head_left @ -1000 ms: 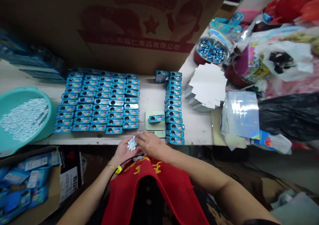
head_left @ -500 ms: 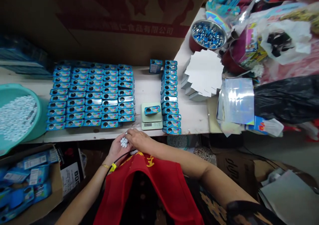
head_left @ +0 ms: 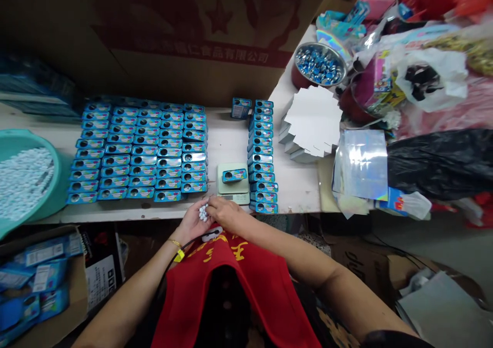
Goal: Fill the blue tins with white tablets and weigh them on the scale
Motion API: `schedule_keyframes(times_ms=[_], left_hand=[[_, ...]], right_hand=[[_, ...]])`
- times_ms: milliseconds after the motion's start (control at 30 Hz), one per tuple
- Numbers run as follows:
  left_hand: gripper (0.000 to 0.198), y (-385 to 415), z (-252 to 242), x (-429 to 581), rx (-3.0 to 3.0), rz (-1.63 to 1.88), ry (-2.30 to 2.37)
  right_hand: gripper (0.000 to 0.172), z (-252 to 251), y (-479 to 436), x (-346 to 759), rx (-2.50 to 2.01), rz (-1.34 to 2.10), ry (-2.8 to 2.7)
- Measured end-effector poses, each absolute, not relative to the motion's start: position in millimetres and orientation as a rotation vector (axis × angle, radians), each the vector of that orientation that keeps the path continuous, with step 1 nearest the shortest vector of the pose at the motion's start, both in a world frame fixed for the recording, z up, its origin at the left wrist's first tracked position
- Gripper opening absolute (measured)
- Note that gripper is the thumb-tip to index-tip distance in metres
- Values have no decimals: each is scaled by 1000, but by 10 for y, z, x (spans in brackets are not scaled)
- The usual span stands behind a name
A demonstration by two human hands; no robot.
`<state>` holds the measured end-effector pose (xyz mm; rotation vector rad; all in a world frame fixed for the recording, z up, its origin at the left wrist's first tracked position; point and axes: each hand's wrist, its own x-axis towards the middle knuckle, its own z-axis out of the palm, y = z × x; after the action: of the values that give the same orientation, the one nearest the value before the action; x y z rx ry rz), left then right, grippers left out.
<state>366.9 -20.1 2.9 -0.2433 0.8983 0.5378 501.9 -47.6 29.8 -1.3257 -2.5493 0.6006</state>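
My left hand (head_left: 193, 221) is cupped, palm up, around a small heap of white pellets (head_left: 203, 213) at the table's front edge. Against the heap, my right hand (head_left: 223, 211) has its fingers curled together; what they pinch, if anything, is hidden. Just beyond, a small scale (head_left: 242, 186) carries one blue box (head_left: 234, 175) lying on its plate. Left of the scale are several columns of blue boxes (head_left: 144, 157), with a single column of blue boxes (head_left: 262, 157) on its right.
A teal basin (head_left: 59, 176) of white pellets stands at the left. At the right are a white card stack (head_left: 314, 116), a metal bowl (head_left: 296, 75) of blue and silver discs, and plastic bags. A large carton (head_left: 185, 39) borders the back.
Both hands have moved a little right and up in the picture, toward the scale, with the pellets still in my left palm. The view has shifted slightly.
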Motion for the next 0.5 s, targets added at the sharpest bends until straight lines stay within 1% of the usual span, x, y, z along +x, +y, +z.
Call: schedule_keyframes(times_ms=[100, 167, 267, 333, 400, 500], left_hand=[[16, -264, -17, 3608, -276, 498, 895], [15, -305, -22, 3562, -289, 556, 914], [15, -304, 32, 3497, -305, 632, 960], [15, -252, 114, 3414, -300, 668, 933], [14, -144, 230, 3240, -284, 765, 855], [17, 162, 471, 2707, -242, 1024, 808]], right_hand=[[16, 312, -539, 4995, -1194, 604, -2578], [21, 303, -521, 5073, -1180, 576, -2517], [29, 246, -373, 5412, -1501, 421, -2225], [40, 171, -234, 5701, -1745, 345, -2028], [49, 70, -104, 5919, -1754, 403, -2091], [45, -86, 29, 6014, -1681, 545, -2259]])
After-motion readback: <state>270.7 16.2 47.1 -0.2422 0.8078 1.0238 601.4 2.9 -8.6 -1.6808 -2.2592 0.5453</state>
